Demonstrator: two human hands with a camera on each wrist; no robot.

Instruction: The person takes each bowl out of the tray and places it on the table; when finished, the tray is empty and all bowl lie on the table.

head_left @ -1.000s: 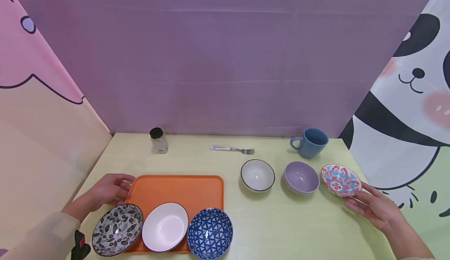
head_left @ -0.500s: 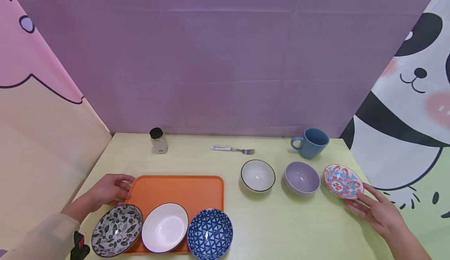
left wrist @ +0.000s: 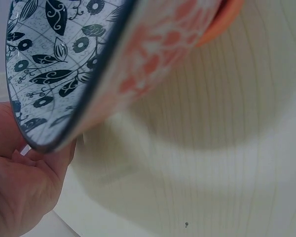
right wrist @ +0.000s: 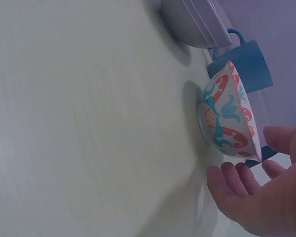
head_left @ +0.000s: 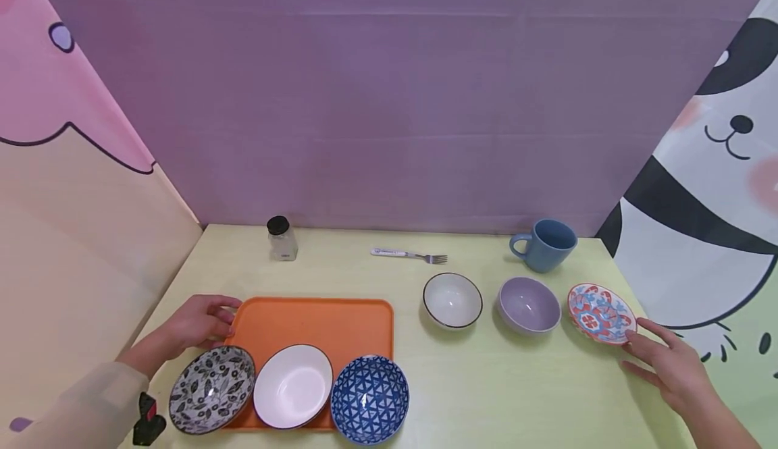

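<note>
Occlusion and cut-off log, head and wrist views.
Head: near part of orange tray (head_left: 316, 324) hidden under floral bowl (head_left: 213, 389), white bowl (head_left: 294, 387) and blue bowl (head_left: 370, 400); print on jar (head_left: 282, 243) and fork (head_left: 408, 255) too small to read. Left wrist: floral bowl cut at top, outer wall blurred, rim hiding part of left grip (left wrist: 19, 190). Right wrist: lavender bowl (right wrist: 192, 22) cut at top, right grip (right wrist: 266, 197) at right; patterned dish (right wrist: 224, 116) covers part of mug (right wrist: 246, 69).
</note>
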